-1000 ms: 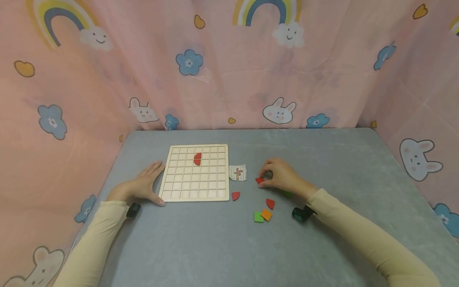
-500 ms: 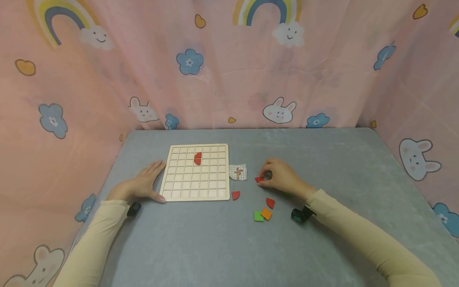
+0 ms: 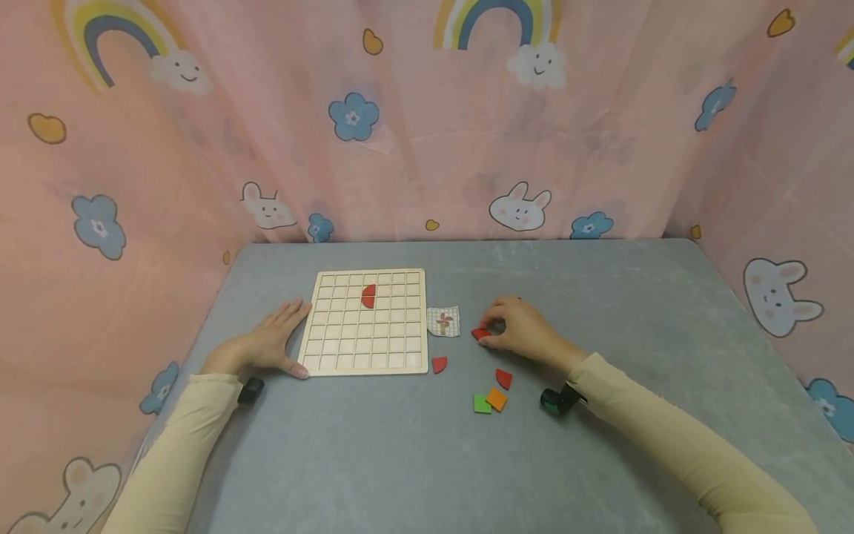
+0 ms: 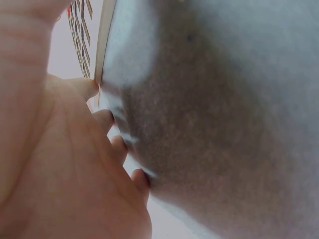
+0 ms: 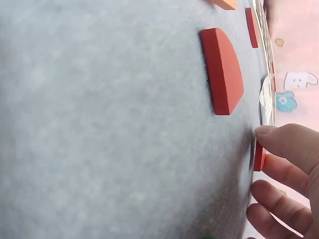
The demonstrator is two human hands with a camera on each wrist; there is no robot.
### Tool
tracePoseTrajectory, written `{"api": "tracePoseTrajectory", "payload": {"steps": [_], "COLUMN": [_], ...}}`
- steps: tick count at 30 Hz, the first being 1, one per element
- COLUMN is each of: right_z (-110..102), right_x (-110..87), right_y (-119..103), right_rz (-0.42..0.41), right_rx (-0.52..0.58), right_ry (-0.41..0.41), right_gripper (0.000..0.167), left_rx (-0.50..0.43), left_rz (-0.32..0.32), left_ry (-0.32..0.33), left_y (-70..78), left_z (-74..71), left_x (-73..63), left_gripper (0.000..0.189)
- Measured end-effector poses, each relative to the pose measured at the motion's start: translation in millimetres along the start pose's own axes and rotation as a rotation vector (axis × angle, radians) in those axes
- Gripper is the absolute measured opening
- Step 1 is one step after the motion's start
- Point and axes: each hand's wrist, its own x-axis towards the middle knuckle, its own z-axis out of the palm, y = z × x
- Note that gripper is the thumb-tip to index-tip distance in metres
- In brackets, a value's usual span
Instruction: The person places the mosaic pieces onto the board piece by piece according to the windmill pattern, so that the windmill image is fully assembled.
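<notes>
A wooden grid board (image 3: 363, 334) lies on the left half of the table, with two red quarter-circle tiles (image 3: 368, 297) set in its upper cells. My left hand (image 3: 270, 341) rests at the board's left edge, fingers spread and touching the rim. Right of the board, my right hand (image 3: 520, 328) pinches a red quarter-circle tile (image 3: 480, 334) between thumb and fingers, low at the table surface. The right wrist view shows this red tile (image 5: 258, 157) under the thumb. Between board and right hand lies a small pattern card (image 3: 444, 322) with a pinwheel picture.
One loose red tile (image 3: 439, 364) lies by the board's lower right corner, another red tile (image 3: 503, 379) nearer the right wrist. An orange tile (image 3: 497, 400) overlaps a green square tile (image 3: 482, 404) in front. A pink printed curtain (image 3: 427, 148) surrounds the grey table (image 3: 373, 460).
My right hand and its red tile have shifted slightly left. A green piece glimpsed under the right hand a second ago is hidden in the head view now. The left hand stays at the board.
</notes>
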Motion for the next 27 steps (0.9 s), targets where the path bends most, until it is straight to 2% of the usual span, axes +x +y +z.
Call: {"api": "tracePoseTrajectory", "payload": {"steps": [6,14,22,27], "right_z": [0,-1,0,0], "right_x": [3.0,7.3,14.0,18.0], "right_y": [1,-4,-8,-11], "right_rz": [0.003,0.053,0.080,0.118], "right_rx": [0.023,0.046,0.047,0.125], "right_ry": [-0.001,-0.024,0.000,0.004], "right_gripper": [0.020,0.025,0.025,0.026], "left_rx": [0.012,0.032,0.036,0.031], "left_rz": [-0.020,-0.046,-0.036,-0.039], "left_ry": [-0.004,-0.014,-0.009,-0.017], "left_y": [-0.9,-1.1,-0.2,-1.8], "left_z": [2.2,3.1,1.5,2.5], "left_x": [3.7,5.0,4.6,4.7], "left_gripper": [0.142,0.140,0.140,0.140]}}
